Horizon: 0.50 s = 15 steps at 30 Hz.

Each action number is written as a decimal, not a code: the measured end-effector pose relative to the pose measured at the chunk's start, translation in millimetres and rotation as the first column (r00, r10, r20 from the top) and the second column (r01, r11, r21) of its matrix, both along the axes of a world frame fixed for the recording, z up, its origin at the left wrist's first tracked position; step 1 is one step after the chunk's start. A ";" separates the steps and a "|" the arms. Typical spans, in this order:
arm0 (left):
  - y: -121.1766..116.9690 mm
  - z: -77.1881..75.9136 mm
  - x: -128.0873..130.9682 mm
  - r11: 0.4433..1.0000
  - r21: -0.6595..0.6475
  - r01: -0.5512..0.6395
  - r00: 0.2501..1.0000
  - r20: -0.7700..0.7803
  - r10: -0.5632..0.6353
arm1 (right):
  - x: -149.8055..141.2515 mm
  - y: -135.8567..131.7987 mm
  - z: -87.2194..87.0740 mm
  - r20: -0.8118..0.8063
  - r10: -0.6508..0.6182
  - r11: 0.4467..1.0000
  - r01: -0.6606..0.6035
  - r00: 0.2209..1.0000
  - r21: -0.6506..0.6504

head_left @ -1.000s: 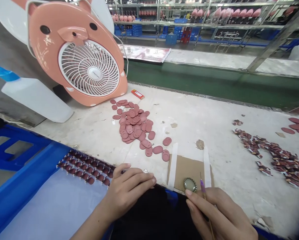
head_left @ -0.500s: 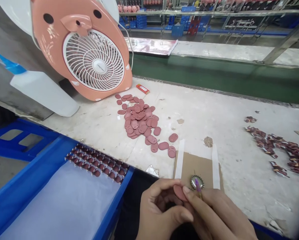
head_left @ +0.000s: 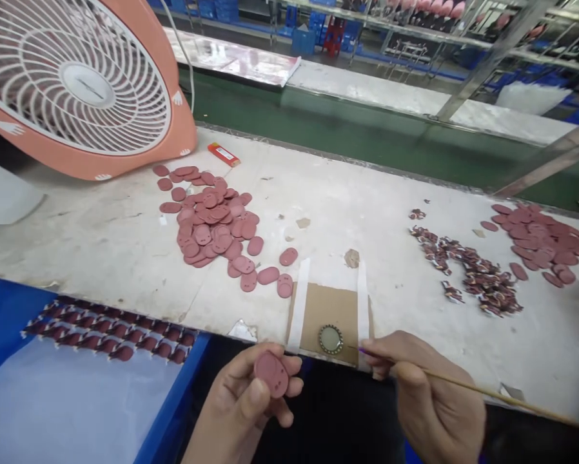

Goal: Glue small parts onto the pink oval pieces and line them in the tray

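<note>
My left hand (head_left: 244, 403) pinches an oval reddish-pink disc (head_left: 271, 374) between thumb and fingers, its face with small dark holes toward me. In my right hand (head_left: 429, 393) is a thin brush (head_left: 473, 386) with a long yellowish handle and a purple section near its fine tip, which points left. That tip is just right of an upturned bottle cap (head_left: 331, 339), apart from it. The cap sits on a piece of cardboard (head_left: 325, 303) edged with white tape strips. A heap of similar discs (head_left: 216, 222) lies beyond my left hand.
A blue crate (head_left: 173, 393) at lower left holds rows of dark red pieces (head_left: 110, 328) on a white sheet (head_left: 71, 406). Small brown-and-white parts (head_left: 478, 270) and more discs (head_left: 543, 235) lie right. An orange fan (head_left: 178, 122) and a red box (head_left: 224, 154) stand farther back.
My hands have moved apart; the brush in my right hand has swung away from the disc and now points left. The view has shifted right, showing a second disc heap.
</note>
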State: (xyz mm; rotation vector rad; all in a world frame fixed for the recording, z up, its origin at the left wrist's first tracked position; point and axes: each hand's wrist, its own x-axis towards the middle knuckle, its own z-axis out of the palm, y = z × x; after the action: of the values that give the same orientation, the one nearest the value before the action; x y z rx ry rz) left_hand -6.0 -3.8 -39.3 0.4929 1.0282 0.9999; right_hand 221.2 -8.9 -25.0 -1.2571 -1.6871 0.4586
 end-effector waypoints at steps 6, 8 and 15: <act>0.8 12.7 11.2 0.985 -0.169 -0.039 0.996 0.077 0.053 | -11.7 7.8 -12.0 0.098 -0.006 0.999 0.011 0.995 -0.048; 1.6 15.3 12.7 0.985 -0.171 -0.034 0.995 0.085 0.049 | -13.6 9.6 -9.8 0.109 0.008 0.999 -0.004 0.994 -0.040; 5.6 20.6 17.4 0.984 -0.169 0.049 0.983 0.182 -0.017 | -18.2 -6.2 12.9 -0.066 -0.032 0.999 0.034 0.997 0.031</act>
State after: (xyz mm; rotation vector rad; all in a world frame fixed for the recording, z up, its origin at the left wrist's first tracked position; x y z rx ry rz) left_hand 11.4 1.8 -18.7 0.2708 0.9314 0.8990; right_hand 203.0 -15.1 -12.1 -1.2323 -1.6098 0.4470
